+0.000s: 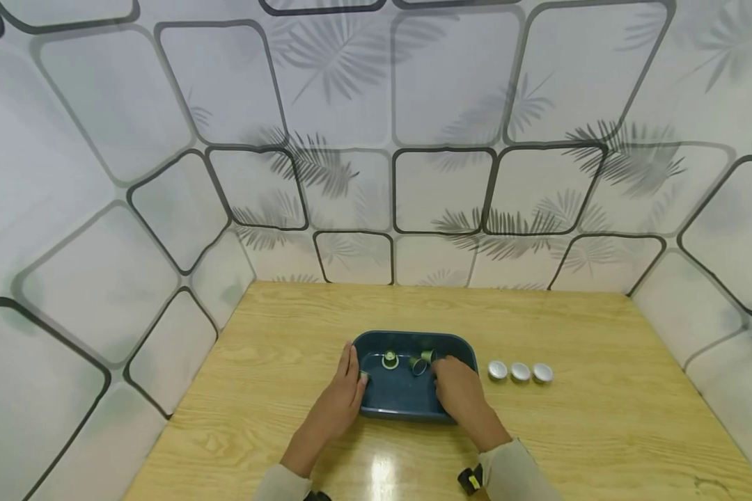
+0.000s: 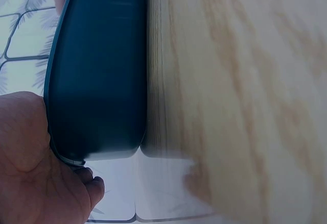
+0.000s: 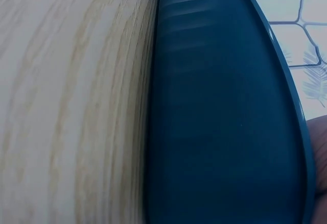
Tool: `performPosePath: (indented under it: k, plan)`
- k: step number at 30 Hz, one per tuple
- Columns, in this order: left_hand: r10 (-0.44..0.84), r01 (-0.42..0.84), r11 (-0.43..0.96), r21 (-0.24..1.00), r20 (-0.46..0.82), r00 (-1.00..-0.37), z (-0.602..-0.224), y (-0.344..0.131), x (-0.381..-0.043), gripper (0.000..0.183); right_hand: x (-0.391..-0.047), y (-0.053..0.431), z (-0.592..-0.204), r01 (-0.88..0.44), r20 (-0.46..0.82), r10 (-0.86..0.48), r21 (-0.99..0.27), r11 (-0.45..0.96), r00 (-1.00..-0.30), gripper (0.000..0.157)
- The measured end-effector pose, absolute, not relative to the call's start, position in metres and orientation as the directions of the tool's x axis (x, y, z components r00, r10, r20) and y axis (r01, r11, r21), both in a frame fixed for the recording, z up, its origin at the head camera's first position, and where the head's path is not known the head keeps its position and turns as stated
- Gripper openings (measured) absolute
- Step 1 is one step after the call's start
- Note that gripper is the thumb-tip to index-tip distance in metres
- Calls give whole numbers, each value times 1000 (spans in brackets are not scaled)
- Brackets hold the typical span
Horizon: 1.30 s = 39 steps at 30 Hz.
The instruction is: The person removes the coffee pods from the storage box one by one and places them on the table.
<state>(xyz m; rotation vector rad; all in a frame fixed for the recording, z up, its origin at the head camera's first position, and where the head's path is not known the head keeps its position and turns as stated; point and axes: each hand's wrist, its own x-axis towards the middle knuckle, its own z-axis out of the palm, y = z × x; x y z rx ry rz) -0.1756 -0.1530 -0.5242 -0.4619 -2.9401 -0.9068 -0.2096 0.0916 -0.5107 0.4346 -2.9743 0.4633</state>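
Observation:
A dark blue tray (image 1: 407,403) sits on the table with several green coffee capsules inside. My left hand (image 1: 336,400) grips its left rim, fingers along the outside wall and thumb over the edge; in the left wrist view the palm (image 2: 41,168) lies against the rim. Close to that thumb a capsule (image 1: 365,376) partly shows. One capsule (image 1: 390,360) stands rim down, and another (image 1: 418,366) lies tipped over. My right hand (image 1: 460,390) reaches over the right side, bent fingertips right at a third capsule (image 1: 429,356). I cannot tell whether they pinch it; the hand hides them.
Right of the tray, three coffee capsules (image 1: 520,372) stand in a row on the wooden table (image 1: 601,417), silver lids up. Patterned wall panels (image 1: 439,188) enclose the table at the back and sides.

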Motion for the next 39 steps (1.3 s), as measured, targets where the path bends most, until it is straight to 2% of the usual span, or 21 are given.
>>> performPosePath:
  k: [6,12,22,24,31,39]
  plan:
    - [278,298,785,544,120,-953,-524,-153,-176,63,-209,92,-511,-343,161,-307,-294,892,-938,19]
    - [282,301,782,545,121,-952,-523,-154,-176,63,-208,92,-512,-387,235,-327,-290,875,-915,13]
    - [286,301,778,551,117,-951,-523,-154,-175,64,-211,91,-516,-381,372,-258,-308,872,-892,9]
    - [286,302,781,547,116,-951,-524,-154,-175,64,-212,91,-517,-365,371,-241,-313,877,-897,7]
    - [278,297,787,540,119,-953,-526,-154,-176,64,-214,90,-518,-331,348,-213,-325,886,-913,25]
    - [277,296,789,539,119,-953,-526,-154,-177,64,-216,90,-517,-295,238,-218,-364,884,-947,18]
